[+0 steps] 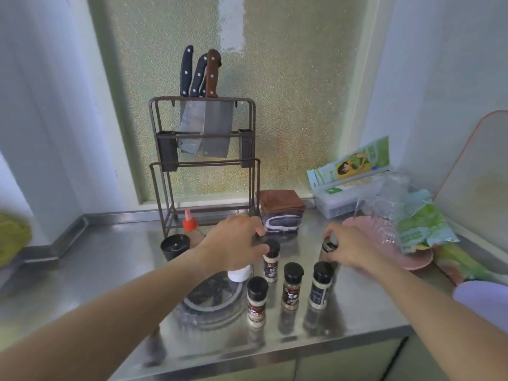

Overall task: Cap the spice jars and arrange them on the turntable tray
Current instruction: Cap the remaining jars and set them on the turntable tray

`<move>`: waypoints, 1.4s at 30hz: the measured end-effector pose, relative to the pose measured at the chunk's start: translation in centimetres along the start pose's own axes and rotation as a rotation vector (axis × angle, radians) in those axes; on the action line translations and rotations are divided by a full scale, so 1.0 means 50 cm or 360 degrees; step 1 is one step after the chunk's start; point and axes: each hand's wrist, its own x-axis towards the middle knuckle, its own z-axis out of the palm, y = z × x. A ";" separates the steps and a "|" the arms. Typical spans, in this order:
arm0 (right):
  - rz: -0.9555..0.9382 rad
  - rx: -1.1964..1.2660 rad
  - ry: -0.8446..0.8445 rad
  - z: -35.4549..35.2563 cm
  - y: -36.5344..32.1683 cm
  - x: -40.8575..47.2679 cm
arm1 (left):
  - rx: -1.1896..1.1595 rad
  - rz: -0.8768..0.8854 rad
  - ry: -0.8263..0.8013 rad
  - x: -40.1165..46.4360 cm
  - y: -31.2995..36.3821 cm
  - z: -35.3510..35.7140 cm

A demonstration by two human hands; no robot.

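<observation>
Four capped jars (293, 285) off tray (211, 301); right hand (349, 247) pinching fifth jar (328, 247) at 2 o'clock, left hand (236, 243) half-curled, grip unclear. Probably still capping; loading tray next.

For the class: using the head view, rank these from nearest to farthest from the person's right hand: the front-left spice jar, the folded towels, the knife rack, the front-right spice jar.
From the right hand:
1. Front-right spice jar, just below it.
2. Folded towels, behind, to its left.
3. Front-left spice jar, nearer the counter edge, left.
4. Knife rack, at the back.
</observation>
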 end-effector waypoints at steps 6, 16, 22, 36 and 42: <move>-0.0272 0.0096 0.0465 -0.123 -0.127 -0.062 | -0.0035 -0.0093 0.0059 -0.069 -0.069 -0.067; -0.0781 0.0321 0.0053 -0.012 -0.464 -0.162 | -0.0254 -0.0658 0.0045 -0.274 -0.241 -0.072; -0.0755 0.0160 -0.0035 0.101 -0.540 -0.154 | -0.0311 -0.0793 -0.0153 -0.329 -0.288 -0.016; -0.0676 0.0392 0.0025 0.080 -0.483 -0.162 | -0.0236 -0.0718 0.0313 -0.340 -0.265 -0.092; -0.0318 0.0474 0.0446 -0.043 -0.325 -0.073 | -0.0336 -0.0419 0.0597 -0.264 -0.172 -0.207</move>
